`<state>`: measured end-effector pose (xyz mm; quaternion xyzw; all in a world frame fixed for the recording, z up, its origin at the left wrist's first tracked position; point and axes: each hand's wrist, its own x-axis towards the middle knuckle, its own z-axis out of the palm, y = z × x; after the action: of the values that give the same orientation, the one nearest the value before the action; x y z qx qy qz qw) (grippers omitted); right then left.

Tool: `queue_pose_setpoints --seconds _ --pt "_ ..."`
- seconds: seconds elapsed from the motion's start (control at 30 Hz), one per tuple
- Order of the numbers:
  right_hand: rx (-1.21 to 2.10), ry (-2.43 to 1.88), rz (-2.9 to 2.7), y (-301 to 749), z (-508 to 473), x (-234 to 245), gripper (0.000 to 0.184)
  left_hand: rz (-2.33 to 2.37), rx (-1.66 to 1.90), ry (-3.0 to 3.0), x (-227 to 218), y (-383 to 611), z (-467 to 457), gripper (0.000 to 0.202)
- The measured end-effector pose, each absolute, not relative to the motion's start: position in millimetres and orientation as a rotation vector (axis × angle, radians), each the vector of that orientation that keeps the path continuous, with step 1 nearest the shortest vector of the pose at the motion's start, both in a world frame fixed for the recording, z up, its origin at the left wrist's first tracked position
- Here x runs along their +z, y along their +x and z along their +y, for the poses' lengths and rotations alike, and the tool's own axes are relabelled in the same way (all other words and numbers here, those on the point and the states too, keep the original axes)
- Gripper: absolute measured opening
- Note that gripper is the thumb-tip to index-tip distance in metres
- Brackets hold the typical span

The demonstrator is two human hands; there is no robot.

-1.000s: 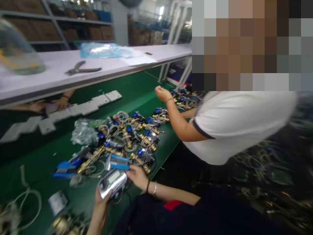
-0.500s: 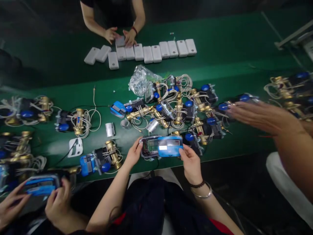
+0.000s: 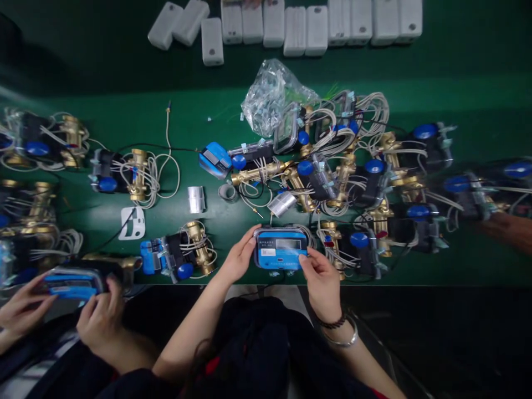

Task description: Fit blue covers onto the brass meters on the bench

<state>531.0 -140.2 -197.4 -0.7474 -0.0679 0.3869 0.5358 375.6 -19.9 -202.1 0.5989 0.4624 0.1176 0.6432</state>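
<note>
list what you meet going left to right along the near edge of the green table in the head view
co-worker's hands on a blue unit → white tag → brass valve with blue cap → left hand → blue meter → right hand

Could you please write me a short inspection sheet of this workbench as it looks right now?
Surface: green mat, crowded.
Job's things: blue-faced rectangular meter unit, held at the near edge.
Clutter: crumpled clear plastic bag; row of white plastic housings; pile of brass valve assemblies.
Hands: left hand and right hand grip the unit's sides.
Cables: grey leads coiled around the brass fittings.
Surroundings: a co-worker's hands at left hold a similar unit.
</note>
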Motion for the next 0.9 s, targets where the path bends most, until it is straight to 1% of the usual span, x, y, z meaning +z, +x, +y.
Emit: queue_pose_setpoints --seconds 0.43,0.67,0.8,0.9 --pt "0.917 -1.871 -0.248 533 -136 -191 0.035 1.074 0.264 1.391 -197 377 -17 0.046" --pt "0.914 -1.907 -0.288 533 -136 -190 0.037 1.282 0.262 1.376 -191 390 -12 0.041" --pt "0.842 -1.922 -0.338 529 -135 -188 0.037 1.328 0.251 1.362 -191 393 -10 0.039" --pt "0.791 -1.913 -0.372 526 -133 -185 0.046 1.339 0.238 1.368 -191 393 -8 0.039"
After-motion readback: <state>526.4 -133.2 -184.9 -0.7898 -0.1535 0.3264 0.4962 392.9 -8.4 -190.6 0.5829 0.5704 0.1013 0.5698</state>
